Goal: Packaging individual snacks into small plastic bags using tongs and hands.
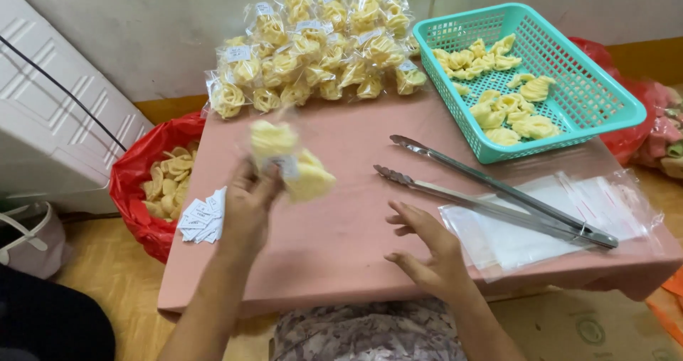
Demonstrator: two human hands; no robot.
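My left hand [249, 201] holds up a small clear packet of yellow crackers [288, 160] above the pink table [341, 240]; the packet is blurred by motion. My right hand [427, 243] hovers open over the table, fingers spread, holding nothing, just left of the metal tongs [491, 194]. The tongs lie across a stack of empty clear bags [548, 219]. A pile of filled cracker packets [320, 44] rests at the table's far edge against the wall.
A teal plastic basket [590, 91] with loose yellow crackers sits at the far right. A heap of small white paper labels [201, 219] lies at the table's left edge. A red bag of crackers [160, 183] stands on the floor, left.
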